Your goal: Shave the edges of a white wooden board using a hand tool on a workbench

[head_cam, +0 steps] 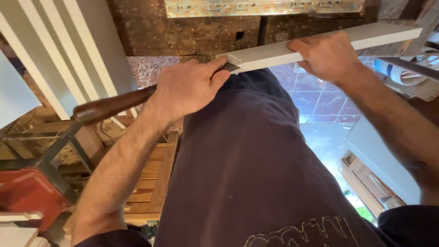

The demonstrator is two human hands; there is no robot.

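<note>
A long, pale grey strip of flat board (320,45) is held across a dark, pitted wooden bench (192,32), its near end at the middle of the view above a dark-trousered knee (247,151). The right hand (327,57) is wrapped around the strip, fingers closed over its top edge. The left hand (190,89) is clenched around a tool with a dark brown wooden handle (112,106), whose grey blade (230,67) is pressed against the strip's end, where a small jagged notch is seen. A slip of the blade could be caused by uneven pressure, and the strip's end could be splintered or the knee beneath struck.
</note>
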